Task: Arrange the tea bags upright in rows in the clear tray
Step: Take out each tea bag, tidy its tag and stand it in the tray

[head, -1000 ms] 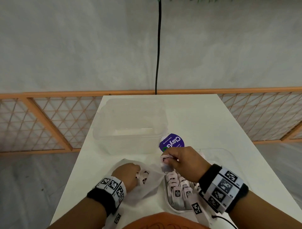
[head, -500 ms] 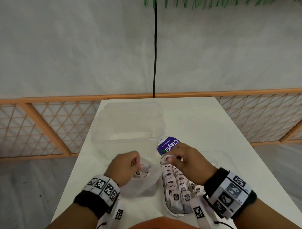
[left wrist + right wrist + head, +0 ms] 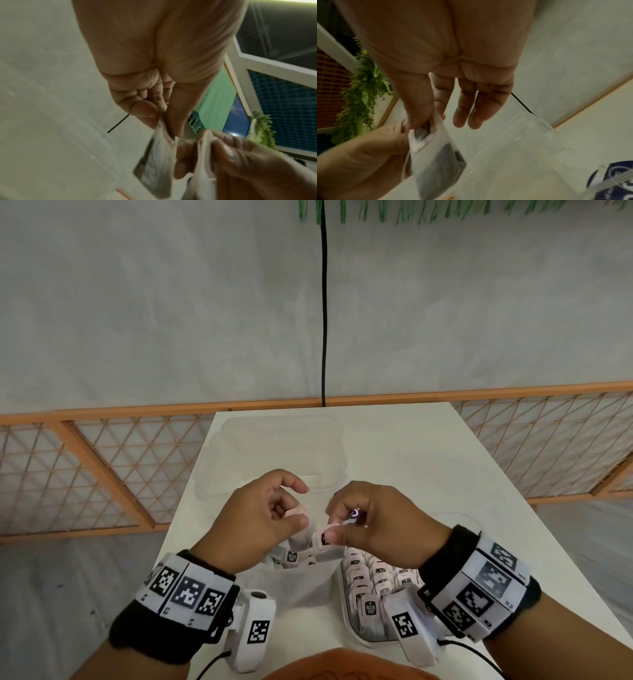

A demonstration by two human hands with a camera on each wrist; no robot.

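Note:
My left hand point(image 3: 291, 510) and right hand point(image 3: 337, 529) are raised side by side above the table, each pinching a pale tea bag. The left one's tea bag point(image 3: 157, 162) hangs from thumb and forefinger. The right one's tea bag point(image 3: 436, 155) hangs likewise, its other fingers spread loose. The two bags almost touch point(image 3: 317, 537). Below the right wrist lies the clear tray point(image 3: 346, 619) with rows of upright tea bags point(image 3: 371, 583). A clear plastic bag point(image 3: 294, 580) with more tea bags lies under the left hand.
A large clear tub point(image 3: 274, 453) stands on the white table point(image 3: 428, 474) behind the hands. A purple-labelled lid point(image 3: 612, 175) lies near the tray, hidden by my right hand in the head view. An orange lattice fence point(image 3: 102, 474) borders the table.
The left hand came up out of the plastic bag with a tea bag. The right hand lifted from the tray's far end. Both met in the air.

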